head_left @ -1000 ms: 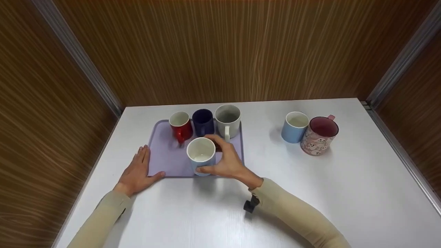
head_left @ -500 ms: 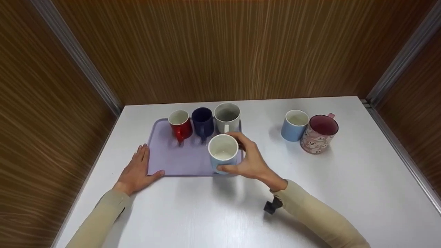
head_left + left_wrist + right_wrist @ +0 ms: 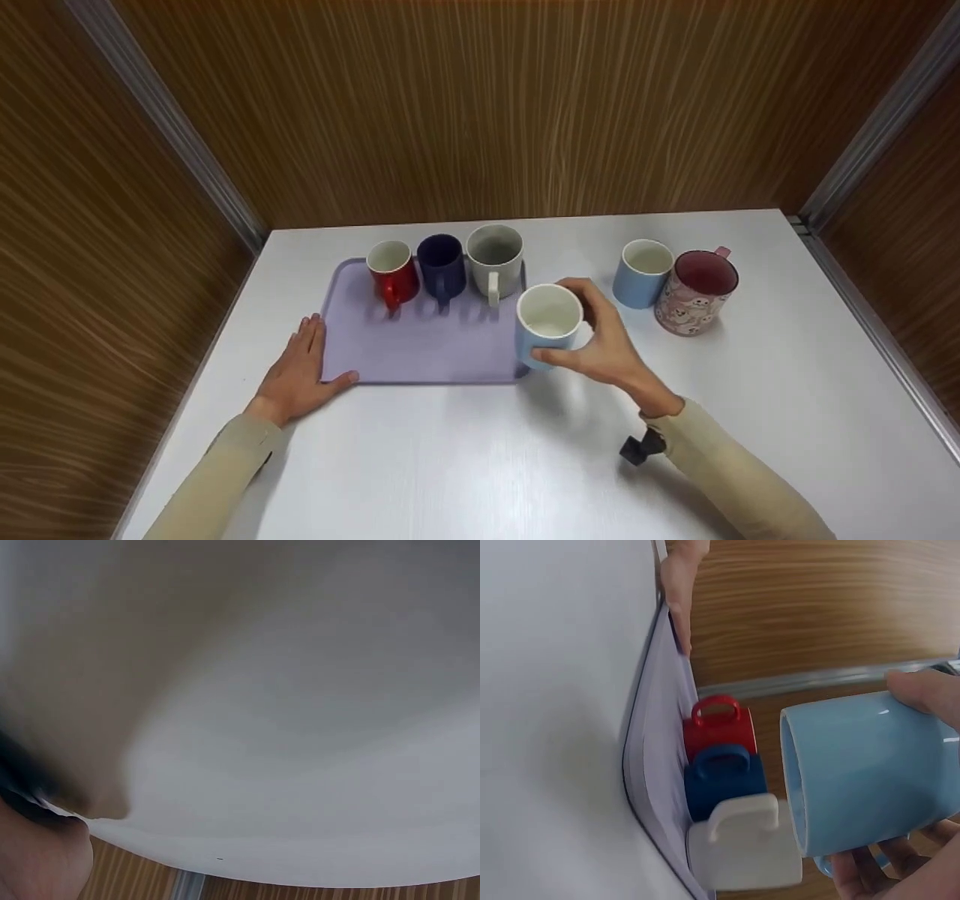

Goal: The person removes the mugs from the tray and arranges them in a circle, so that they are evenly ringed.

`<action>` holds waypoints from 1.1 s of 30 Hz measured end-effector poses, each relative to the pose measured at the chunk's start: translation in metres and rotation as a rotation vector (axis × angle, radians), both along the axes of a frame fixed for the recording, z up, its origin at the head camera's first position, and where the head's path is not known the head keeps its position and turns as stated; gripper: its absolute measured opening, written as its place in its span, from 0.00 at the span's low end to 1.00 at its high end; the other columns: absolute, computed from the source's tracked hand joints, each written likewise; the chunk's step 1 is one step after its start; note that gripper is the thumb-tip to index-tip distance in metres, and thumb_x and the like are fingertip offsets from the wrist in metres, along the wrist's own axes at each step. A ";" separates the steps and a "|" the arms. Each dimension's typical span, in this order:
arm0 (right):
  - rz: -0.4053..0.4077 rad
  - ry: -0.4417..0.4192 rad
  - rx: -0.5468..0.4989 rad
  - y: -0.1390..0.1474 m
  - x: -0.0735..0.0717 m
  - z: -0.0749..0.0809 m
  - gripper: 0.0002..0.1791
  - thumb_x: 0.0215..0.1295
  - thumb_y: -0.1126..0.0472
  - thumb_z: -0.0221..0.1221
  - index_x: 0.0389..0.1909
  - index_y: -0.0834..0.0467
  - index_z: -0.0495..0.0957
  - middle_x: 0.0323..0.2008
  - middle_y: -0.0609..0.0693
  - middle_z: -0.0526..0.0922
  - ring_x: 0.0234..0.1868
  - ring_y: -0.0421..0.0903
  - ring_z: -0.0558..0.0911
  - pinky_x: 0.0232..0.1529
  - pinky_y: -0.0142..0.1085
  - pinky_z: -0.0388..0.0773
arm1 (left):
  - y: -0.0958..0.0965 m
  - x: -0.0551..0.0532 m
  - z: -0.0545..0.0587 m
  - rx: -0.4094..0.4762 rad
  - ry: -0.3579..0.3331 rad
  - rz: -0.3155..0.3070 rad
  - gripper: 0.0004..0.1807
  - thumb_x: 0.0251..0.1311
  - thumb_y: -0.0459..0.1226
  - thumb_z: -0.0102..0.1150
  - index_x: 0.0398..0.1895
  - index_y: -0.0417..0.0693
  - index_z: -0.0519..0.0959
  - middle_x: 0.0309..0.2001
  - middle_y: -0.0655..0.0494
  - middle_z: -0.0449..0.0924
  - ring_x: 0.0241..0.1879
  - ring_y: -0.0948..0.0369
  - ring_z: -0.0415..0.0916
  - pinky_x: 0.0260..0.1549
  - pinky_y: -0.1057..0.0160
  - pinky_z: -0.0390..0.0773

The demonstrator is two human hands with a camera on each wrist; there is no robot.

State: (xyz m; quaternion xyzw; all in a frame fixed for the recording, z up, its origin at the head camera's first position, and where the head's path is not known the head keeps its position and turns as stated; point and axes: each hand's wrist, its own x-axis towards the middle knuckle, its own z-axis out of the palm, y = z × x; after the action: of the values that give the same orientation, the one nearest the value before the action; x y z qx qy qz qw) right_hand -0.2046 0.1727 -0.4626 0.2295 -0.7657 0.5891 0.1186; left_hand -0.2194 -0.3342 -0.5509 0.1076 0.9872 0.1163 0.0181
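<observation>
My right hand (image 3: 604,341) grips a light blue mug (image 3: 546,349) round its side, thumb toward me and fingers behind. The mug is upright and held up over the right front corner of the lilac tray (image 3: 420,349). In the right wrist view, the light blue mug (image 3: 877,772) fills the right side, and part of its handle shows by the fingers. My left hand (image 3: 296,375) lies flat at the tray's left edge, fingers straight, thumb along the front corner. A red mug (image 3: 397,283), a navy mug (image 3: 442,266) and a white mug (image 3: 501,276) stand along the tray's back.
Right of the tray, a second light blue mug (image 3: 637,289) stands close beside a pink patterned mug (image 3: 686,307) on the white table (image 3: 420,465). Wood-grain panels (image 3: 525,112) close in the back and both sides. The left wrist view shows mostly blurred sleeve and table.
My right hand has carried the light blue mug rightward, from over the tray's front middle to its right front corner. My left hand and the other mugs have stayed in place.
</observation>
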 end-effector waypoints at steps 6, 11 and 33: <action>-0.092 -0.011 -0.012 0.031 0.006 0.001 0.50 0.37 0.68 0.85 0.66 0.64 0.73 0.58 0.56 0.83 0.58 0.48 0.81 0.60 0.32 0.77 | 0.000 0.000 -0.002 0.003 -0.003 -0.001 0.68 0.65 0.76 0.50 0.86 0.33 0.41 0.88 0.37 0.37 0.87 0.39 0.34 0.83 0.37 0.47; -0.162 -0.003 -0.017 0.056 0.014 0.002 0.51 0.37 0.70 0.85 0.67 0.64 0.73 0.60 0.54 0.82 0.59 0.47 0.80 0.61 0.30 0.76 | 0.001 -0.001 -0.002 0.004 -0.014 0.005 0.68 0.64 0.77 0.49 0.87 0.34 0.41 0.88 0.38 0.37 0.87 0.40 0.34 0.83 0.38 0.47; -0.430 -0.014 0.051 0.128 0.051 -0.003 0.54 0.30 0.76 0.85 0.66 0.68 0.71 0.54 0.42 0.80 0.54 0.41 0.80 0.54 0.23 0.76 | 0.001 0.001 0.001 0.025 -0.002 -0.004 0.67 0.65 0.75 0.51 0.86 0.33 0.42 0.87 0.36 0.39 0.87 0.39 0.35 0.83 0.37 0.47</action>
State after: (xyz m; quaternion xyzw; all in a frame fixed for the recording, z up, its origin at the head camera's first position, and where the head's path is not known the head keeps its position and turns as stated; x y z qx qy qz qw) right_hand -0.1539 0.3010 -0.4654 0.0597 -0.8125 0.5322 0.2305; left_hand -0.2183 -0.3336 -0.5499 0.1098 0.9854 0.1286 0.0182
